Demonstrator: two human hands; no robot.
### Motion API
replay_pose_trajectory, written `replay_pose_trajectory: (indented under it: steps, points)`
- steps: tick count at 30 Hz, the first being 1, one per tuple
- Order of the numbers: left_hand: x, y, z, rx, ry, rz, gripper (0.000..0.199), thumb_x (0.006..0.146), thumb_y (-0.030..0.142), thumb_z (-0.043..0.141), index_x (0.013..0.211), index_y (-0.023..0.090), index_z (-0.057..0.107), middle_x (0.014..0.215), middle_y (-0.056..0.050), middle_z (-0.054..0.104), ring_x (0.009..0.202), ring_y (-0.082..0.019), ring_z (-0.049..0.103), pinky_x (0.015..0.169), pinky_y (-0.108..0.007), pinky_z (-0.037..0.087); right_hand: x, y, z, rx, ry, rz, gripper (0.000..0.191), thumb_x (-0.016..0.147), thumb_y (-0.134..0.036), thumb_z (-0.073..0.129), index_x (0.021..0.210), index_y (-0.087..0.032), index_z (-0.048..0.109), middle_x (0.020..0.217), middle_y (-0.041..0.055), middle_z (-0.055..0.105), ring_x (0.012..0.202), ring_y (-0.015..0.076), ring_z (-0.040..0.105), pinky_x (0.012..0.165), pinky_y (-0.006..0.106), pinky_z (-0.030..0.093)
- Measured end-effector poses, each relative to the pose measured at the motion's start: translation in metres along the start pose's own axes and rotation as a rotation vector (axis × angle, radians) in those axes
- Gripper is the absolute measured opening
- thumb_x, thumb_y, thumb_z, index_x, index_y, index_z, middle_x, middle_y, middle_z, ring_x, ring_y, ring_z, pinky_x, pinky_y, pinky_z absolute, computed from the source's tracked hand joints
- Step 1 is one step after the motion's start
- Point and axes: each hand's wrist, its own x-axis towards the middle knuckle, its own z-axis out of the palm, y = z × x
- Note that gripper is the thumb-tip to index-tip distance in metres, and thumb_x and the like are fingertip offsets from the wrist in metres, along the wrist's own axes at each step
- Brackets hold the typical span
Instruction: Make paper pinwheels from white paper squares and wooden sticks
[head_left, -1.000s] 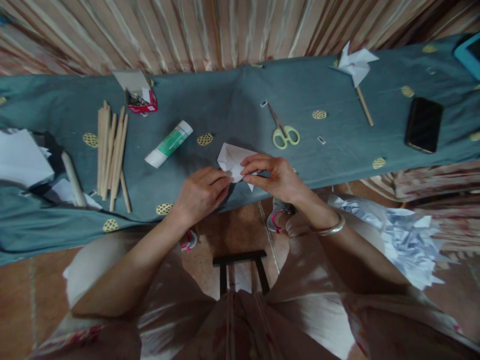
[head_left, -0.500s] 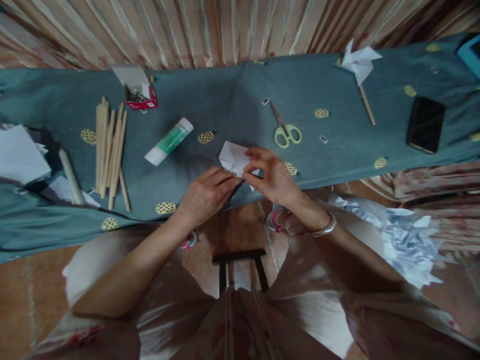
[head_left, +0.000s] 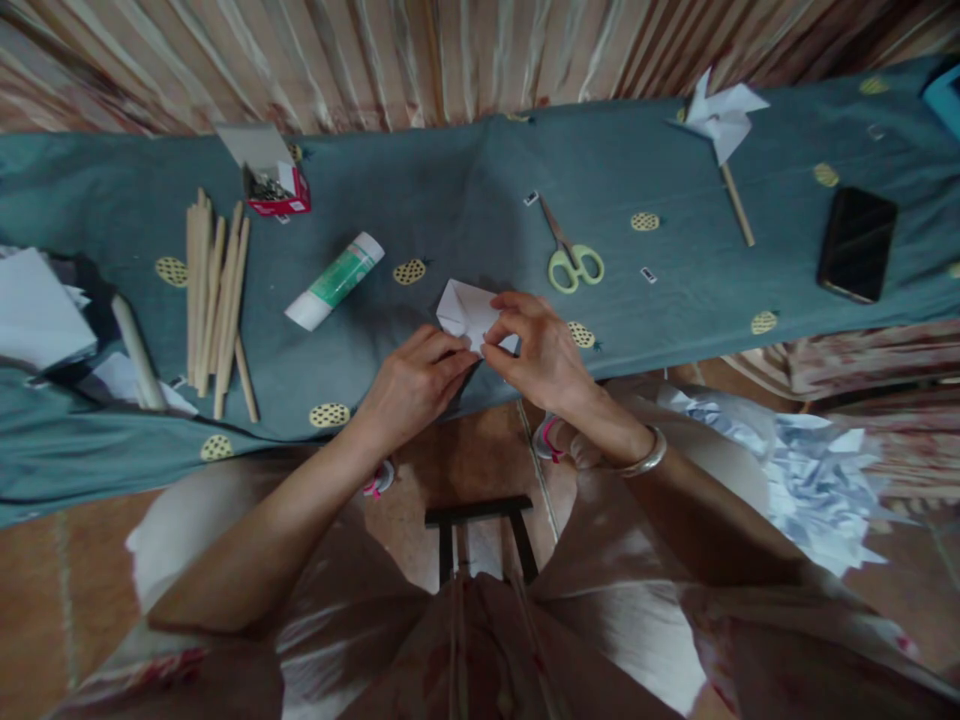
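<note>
A small folded piece of white paper [head_left: 466, 304] lies at the table's front edge, between my two hands. My left hand [head_left: 417, 385] is closed, its thumb and fingers pinching the paper's near left edge. From the right, my right hand [head_left: 537, 348] pinches the same paper with thumb and index finger close to the left fingertips; the other fingers curl over it. The fingers cover the paper's near part. Beyond my right hand lie scissors [head_left: 574, 267] with light green handles. A green and white glue stick [head_left: 335, 281] rests to the left.
Several wooden sticks [head_left: 217, 300] and a red box of small metal pieces [head_left: 283, 195] lie left. Paper sheets [head_left: 41, 312] are stacked far left. A paper pinwheel [head_left: 726, 118] and a black phone [head_left: 857, 245] lie right. A bag of folded paper [head_left: 821, 490] stands below the table.
Both hands keep their pinch on the paper, with only slight finger movement. The view has shifted a little; the things on the table have not moved.
</note>
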Motion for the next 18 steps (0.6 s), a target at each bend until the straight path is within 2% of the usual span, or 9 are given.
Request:
replay_pose_trajectory:
  steps: [5,12,18]
  points:
    - [-0.001,0.001,0.002,0.019,0.019,0.0,0.019,0.099,0.021,0.054,0.103,0.016,0.072,0.096,-0.008,0.072,0.087,-0.019,0.062,0.076,-0.033,0.054,0.0,-0.001,0.001,-0.017,0.017,0.009,0.007,0.078,-0.018,0.065,0.073,-0.02,0.068,0.12,0.0111,0.069,0.115,0.0285,0.062,0.104,0.05,0.048]
    - [-0.002,0.001,0.002,0.045,0.001,-0.015,0.021,0.1,0.024,0.053,0.105,0.017,0.072,0.097,-0.008,0.072,0.088,-0.019,0.064,0.077,-0.033,0.055,0.0,0.007,-0.004,0.009,-0.033,-0.036,0.002,0.079,-0.022,0.07,0.078,-0.02,0.07,0.123,0.0102,0.068,0.117,0.0296,0.061,0.104,0.051,0.048]
    - [-0.002,0.002,0.0,0.065,0.0,-0.006,0.02,0.1,0.024,0.053,0.105,0.017,0.072,0.097,-0.008,0.072,0.088,-0.019,0.064,0.075,-0.032,0.055,-0.002,0.01,-0.008,-0.006,-0.061,-0.083,0.009,0.078,-0.02,0.074,0.086,-0.021,0.071,0.127,0.0099,0.066,0.121,0.0293,0.06,0.105,0.051,0.048]
